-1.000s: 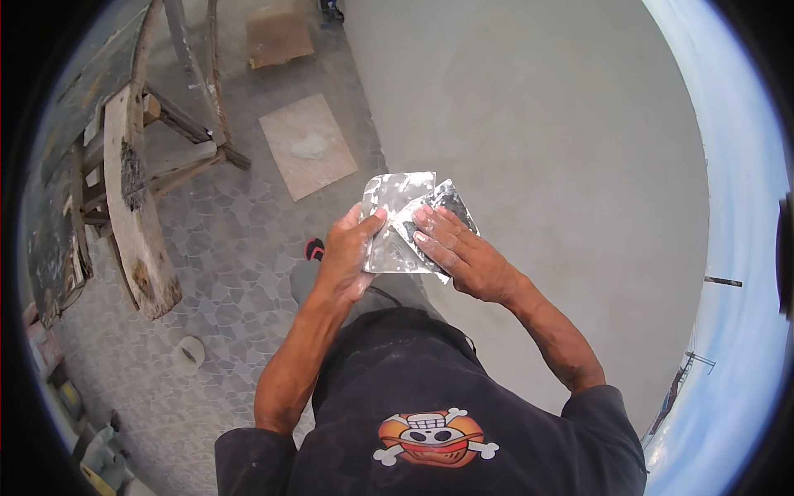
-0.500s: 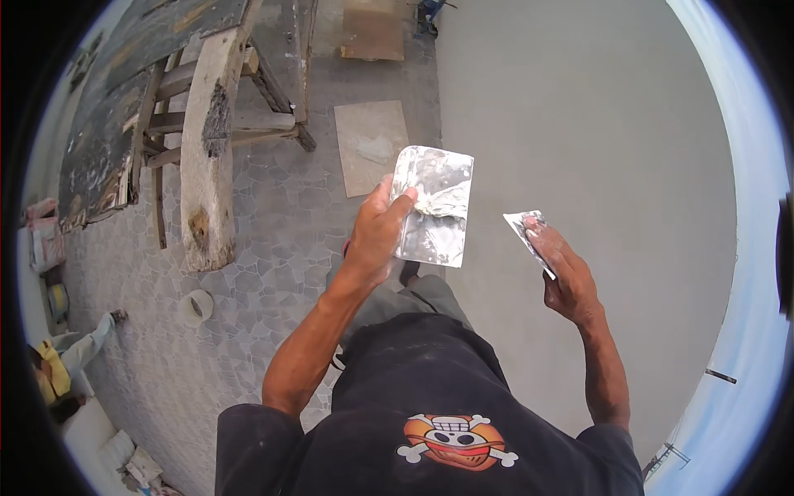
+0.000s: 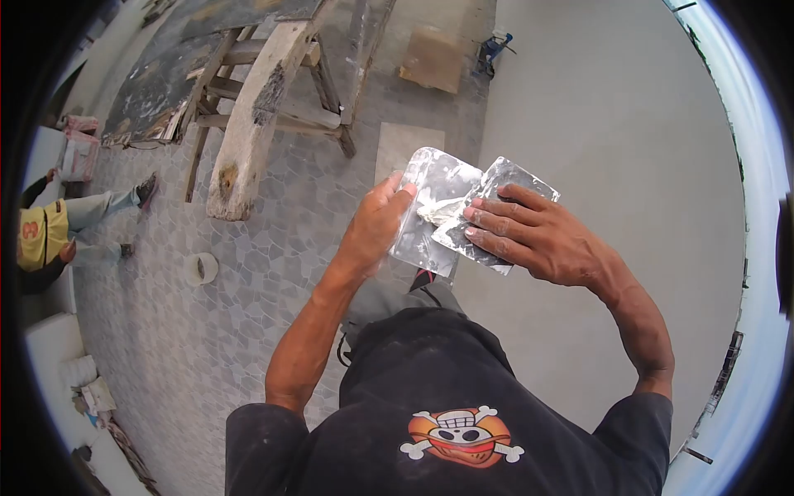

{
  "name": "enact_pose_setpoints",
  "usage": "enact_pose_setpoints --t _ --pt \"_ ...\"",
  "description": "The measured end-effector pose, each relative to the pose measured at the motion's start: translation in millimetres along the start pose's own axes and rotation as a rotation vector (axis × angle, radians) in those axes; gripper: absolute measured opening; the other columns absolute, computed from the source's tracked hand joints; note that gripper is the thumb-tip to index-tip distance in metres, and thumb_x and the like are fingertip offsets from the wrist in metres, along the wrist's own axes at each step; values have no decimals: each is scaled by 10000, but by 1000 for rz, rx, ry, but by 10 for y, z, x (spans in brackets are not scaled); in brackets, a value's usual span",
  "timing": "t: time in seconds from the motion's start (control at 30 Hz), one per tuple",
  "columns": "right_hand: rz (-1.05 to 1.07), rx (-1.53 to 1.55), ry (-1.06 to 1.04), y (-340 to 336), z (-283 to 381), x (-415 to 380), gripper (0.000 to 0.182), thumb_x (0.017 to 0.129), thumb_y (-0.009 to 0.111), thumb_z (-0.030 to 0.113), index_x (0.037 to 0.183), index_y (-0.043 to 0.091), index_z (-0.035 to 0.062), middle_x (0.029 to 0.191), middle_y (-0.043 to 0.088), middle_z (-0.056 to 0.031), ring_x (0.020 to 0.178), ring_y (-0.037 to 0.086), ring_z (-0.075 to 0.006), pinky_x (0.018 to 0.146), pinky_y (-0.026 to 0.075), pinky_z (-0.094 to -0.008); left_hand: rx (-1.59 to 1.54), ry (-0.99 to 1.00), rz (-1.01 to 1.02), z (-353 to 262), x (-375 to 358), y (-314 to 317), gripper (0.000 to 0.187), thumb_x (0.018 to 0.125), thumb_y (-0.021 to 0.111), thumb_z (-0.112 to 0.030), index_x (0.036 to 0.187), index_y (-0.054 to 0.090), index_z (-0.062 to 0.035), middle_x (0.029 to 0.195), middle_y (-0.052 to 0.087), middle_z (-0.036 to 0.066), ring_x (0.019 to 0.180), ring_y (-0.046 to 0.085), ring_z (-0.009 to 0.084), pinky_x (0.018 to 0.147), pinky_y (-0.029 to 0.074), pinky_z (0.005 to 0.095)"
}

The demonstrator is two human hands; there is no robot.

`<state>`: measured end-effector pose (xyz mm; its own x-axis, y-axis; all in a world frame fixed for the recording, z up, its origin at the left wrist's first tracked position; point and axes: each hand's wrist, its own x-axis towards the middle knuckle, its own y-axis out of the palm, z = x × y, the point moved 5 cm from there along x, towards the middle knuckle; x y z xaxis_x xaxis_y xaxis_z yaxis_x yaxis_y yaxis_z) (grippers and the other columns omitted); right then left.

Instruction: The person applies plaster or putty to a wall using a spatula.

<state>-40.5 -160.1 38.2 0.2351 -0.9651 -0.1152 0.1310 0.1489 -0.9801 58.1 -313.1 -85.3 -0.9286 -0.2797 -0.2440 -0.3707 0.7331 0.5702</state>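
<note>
The left hand has its grip closed on a flat metal plate with rounded corners, thumb on the upper face and the other fingers mostly hidden beneath. The right hand holds a smaller flat blade, its fingers spread fairly wide across the top; the thumb is out of sight. The blade lies at a slant over the right edge of the plate, and a ridge of wet white paste sits on the plate, right beside the blade's edge. White smears coat the 2 tools and the fingertips of the right hand.

The 2 tools are held up in front of the black T-shirt, over the stone-patterned floor and next to the smooth grey wall.

The likeliest trouble, I judge, is lost paste: if the plate tips while the blade bears on its edge, the ridge could slide off and drop to the floor or onto the sandal below. Too steep or hard a push could shove the paste over the rim. Smeared metal may also be slick, so a light hold by the right fingertips could let the blade twist, and a thin edge might nick a finger. The wooden trestle and the other person are well apart from the hands, so a knock from either seems unlikely.
</note>
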Motion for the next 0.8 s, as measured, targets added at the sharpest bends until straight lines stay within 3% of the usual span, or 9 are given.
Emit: enact_pose_setpoints --t 0.07,0.17,0.3,0.33,0.47,0.57,0.77,0.8 --pt "36 -15 -27 36 -58 -7 584 814 673 8 1352 513 169 1419 540 -50 1331 494 -229 1179 346 -455 -16 -1 -8 68 21 5 371 1016 484 -186 1273 477 82 1116 627 120 956 629 111 801 530 259" --pt "40 17 -79 55 -143 -33 411 859 622 64 1262 552 103 1336 590 -109 1260 545 -263 1113 404 -416 -48 -17 -8 153 59 75 373 1003 489 -170 1270 475 89 1119 628 132 953 636 120 794 535 264" --pt "162 130 34 32 -359 -72 376 819 586 -65 1154 662 87 1204 677 -93 1151 622 -255 1048 475 -390 -107 -63 -4 373 205 229 392 988 492 -151 1286 465 103 1136 632 154 948 652 139 790 541 271" --pt "172 170 27 26 -430 -83 425 798 571 -94 1166 674 92 1142 702 -97 1059 663 -272 971 525 -402 -132 -84 -33 443 246 266 396 987 491 -150 1290 464 105 1138 634 159 945 657 145 793 544 273" --pt "427 295 249 17 -675 -219 435 787 604 -126 1144 699 105 1073 727 -106 1020 690 -271 832 581 -400 -196 -138 -53 735 411 435 393 989 481 -141 1297 470 104 1139 642 163 941 669 161 806 555 283" --pt "564 294 501 -20 -961 -487 393 835 564 -96 1154 698 91 984 739 -133 841 719 -295 717 568 -422 -195 -122 -18 805 533 407 357 1005 417 -117 1279 474 105 1138 635 172 973 664 176 844 569 310" --pt "784 67 812 212 -1682 -1070 438 772 537 -90 1151 692 65 943 730 -164 757 693 -315 653 541 -426 -233 -207 -42 1027 410 372 383 1004 457 -134 1325 478 74 1133 650 131 947 664 146 818 548 283" --pt "807 45 782 322 -1778 -1133 443 729 515 -98 1107 697 44 910 724 -163 766 688 -326 649 536 -432 -238 -223 -49 1102 367 364 369 1009 445 -135 1313 475 73 1134 644 138 952 660 147 824 551 290"
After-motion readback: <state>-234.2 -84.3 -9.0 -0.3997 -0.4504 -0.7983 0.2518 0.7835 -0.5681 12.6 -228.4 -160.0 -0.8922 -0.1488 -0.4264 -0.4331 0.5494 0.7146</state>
